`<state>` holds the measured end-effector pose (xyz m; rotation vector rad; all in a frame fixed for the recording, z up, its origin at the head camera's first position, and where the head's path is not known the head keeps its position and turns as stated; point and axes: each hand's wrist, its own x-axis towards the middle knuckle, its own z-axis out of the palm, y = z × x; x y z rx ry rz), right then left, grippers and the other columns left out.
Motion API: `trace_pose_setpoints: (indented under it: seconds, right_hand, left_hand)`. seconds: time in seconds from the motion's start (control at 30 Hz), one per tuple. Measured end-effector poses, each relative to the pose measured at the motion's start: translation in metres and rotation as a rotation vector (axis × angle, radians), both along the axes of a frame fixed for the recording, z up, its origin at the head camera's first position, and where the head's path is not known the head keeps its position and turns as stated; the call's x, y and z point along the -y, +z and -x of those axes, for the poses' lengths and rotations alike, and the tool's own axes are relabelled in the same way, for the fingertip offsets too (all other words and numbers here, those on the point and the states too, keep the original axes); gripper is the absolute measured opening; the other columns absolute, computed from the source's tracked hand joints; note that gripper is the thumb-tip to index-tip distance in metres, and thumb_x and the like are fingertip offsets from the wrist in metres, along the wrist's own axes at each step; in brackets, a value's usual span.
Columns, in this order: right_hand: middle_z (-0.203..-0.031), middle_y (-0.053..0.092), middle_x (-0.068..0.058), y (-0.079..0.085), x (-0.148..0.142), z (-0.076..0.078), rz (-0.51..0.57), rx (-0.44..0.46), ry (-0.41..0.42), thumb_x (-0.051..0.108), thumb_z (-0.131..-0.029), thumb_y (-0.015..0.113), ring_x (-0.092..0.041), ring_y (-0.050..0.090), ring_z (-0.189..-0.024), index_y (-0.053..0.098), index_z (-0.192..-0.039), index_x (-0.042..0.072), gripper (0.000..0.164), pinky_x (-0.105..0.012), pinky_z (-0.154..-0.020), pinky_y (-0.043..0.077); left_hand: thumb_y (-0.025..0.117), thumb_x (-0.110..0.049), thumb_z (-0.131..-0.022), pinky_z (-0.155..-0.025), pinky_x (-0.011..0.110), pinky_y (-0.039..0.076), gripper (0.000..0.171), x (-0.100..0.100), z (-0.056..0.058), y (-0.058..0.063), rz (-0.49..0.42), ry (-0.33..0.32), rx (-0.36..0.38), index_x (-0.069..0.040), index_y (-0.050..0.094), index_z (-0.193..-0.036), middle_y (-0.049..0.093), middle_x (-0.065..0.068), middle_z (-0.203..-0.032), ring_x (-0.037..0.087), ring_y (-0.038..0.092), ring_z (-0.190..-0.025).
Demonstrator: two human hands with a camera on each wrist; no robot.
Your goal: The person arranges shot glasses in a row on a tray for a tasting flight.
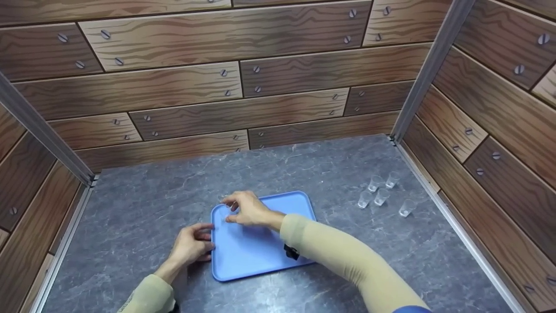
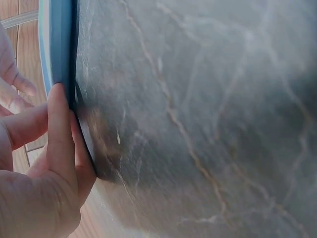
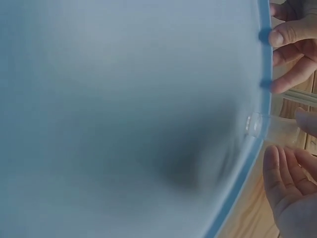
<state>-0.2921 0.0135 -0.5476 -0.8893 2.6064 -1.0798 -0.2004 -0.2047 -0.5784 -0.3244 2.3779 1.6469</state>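
A blue tray (image 1: 256, 252) lies on the grey marbled table. At its far left corner my right hand (image 1: 249, 209) reaches over it and pinches a small clear plastic cup between thumb and fingers. The right wrist view shows that cup (image 3: 278, 130) standing with its base on the tray, close inside the rim. My left hand (image 1: 189, 245) rests against the tray's left side, fingertips touching the rim and fingers fairly straight. In the left wrist view these fingers (image 2: 60, 134) lie along the blue edge.
Several similar clear cups (image 1: 381, 197) stand in a loose group on the table (image 1: 347, 165) to the right of the tray. Wood-patterned walls (image 1: 299, 74) with metal corner posts (image 1: 428, 74) close in the back and both sides.
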Motion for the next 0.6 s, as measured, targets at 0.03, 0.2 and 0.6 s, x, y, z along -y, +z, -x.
trace_pose_setpoints:
  seconds: [0.03, 0.2, 0.6]
  right_hand:
    - [-0.126, 0.080, -0.014, 0.002, -0.002, 0.000, 0.005, -0.005, 0.010, 0.015, -0.095, 0.088, -0.028, 0.080, -0.114, 0.076, -0.143, 0.007, 0.050, -0.025, -0.097, 0.065]
    - [-0.126, 0.082, -0.016, 0.012, -0.017, 0.001, 0.023, -0.041, 0.046, 0.015, -0.095, 0.087, -0.031, 0.081, -0.114, 0.077, -0.141, 0.006, 0.049, -0.028, -0.095, 0.068]
    - [-0.124, 0.080, -0.019, 0.024, -0.085, -0.011, -0.003, -0.070, 0.179, 0.012, -0.094, 0.087, -0.035, 0.080, -0.113, 0.081, -0.130, 0.002, 0.039, -0.031, -0.090, 0.073]
  left_hand:
    - [0.079, 0.014, -0.087, -0.061, 0.039, 0.071, 0.061, 0.000, 0.000, 0.000, -0.001, 0.000, 0.003, -0.003, 0.072, -0.145, 0.076, 0.019, -0.110, 0.022, 0.074, -0.080]
    - [0.078, 0.014, -0.087, -0.062, 0.039, 0.072, 0.061, -0.001, 0.000, 0.001, -0.006, 0.003, 0.010, -0.003, 0.072, -0.145, 0.075, 0.018, -0.111, 0.023, 0.074, -0.083]
    - [0.078, 0.016, -0.086, -0.059, 0.038, 0.071, 0.061, -0.001, 0.000, 0.001, 0.000, -0.004, 0.003, -0.003, 0.073, -0.144, 0.072, 0.017, -0.108, 0.022, 0.072, -0.078]
